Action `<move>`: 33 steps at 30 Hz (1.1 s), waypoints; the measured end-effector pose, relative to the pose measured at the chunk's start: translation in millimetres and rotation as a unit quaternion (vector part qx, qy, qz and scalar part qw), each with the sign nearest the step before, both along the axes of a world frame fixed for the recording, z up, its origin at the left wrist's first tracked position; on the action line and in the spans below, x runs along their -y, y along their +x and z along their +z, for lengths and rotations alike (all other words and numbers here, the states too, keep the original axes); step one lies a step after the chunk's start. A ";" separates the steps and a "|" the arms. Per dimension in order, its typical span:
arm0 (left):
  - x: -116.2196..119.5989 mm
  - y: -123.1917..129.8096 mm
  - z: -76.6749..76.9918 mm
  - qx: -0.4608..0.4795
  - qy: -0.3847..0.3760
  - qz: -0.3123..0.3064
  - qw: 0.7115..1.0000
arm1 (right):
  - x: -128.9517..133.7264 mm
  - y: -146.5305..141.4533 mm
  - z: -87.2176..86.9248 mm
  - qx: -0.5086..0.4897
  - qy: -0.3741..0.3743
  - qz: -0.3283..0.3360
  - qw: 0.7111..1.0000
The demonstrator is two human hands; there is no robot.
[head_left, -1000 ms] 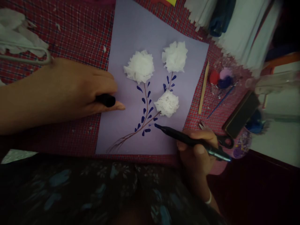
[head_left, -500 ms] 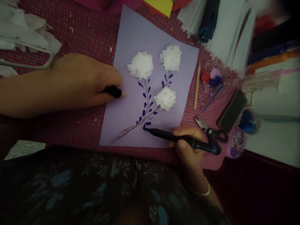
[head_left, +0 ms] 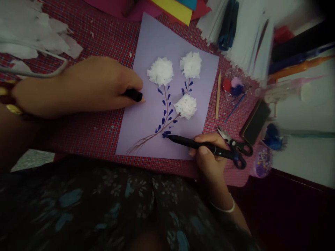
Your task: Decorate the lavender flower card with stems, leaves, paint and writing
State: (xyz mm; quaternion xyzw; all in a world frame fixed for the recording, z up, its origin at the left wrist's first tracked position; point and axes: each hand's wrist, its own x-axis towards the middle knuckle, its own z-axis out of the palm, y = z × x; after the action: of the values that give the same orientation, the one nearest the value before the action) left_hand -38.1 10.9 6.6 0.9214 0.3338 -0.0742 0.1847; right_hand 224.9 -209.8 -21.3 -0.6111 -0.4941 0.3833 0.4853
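A lavender sheet [head_left: 146, 122] carries three white crumpled-paper flowers [head_left: 161, 71], thin brown stems and small dark blue leaves. My right hand [head_left: 210, 157] is closed around a black pen [head_left: 183, 141], its tip touching the sheet at a blue mark below the lowest flower, beside the stems. At the sheet's left edge, my left hand [head_left: 104, 85] rests with its fingers closed on a black pen cap [head_left: 134, 94].
Right of the sheet are a wooden stick [head_left: 218, 96], paint pots [head_left: 231, 86], a thin blue brush [head_left: 235, 108], scissors [head_left: 235, 144] and a dark block [head_left: 255, 122]. White paper pieces [head_left: 52, 31] lie upper left; coloured sheets [head_left: 174, 10] at the top.
The pen tip has moved slightly, and the blue mark under it looks larger. The view has shifted a little, bringing my left wrist's bracelet into sight. Both hands keep their holds.
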 end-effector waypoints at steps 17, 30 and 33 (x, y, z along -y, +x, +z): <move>43.0 -2.1 18.5 0.203 -0.026 0.064 0.977 | -18.8 -5.3 -2.0 -0.126 0.102 -0.036 0.986; 206.9 -58.4 3.0 0.120 -0.234 0.114 0.958 | 41.8 -46.5 18.5 -0.258 0.028 0.073 0.963; 207.5 -47.5 -12.6 0.087 -0.142 0.080 0.983 | 46.9 -49.5 13.0 -0.267 0.016 0.084 0.960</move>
State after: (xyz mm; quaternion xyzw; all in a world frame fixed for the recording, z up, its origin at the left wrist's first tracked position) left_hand -85.6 -196.6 -6.0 0.8591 0.3753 -0.0256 0.3471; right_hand 175.3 -256.7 -8.3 -0.4355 -0.4022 0.5639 0.5751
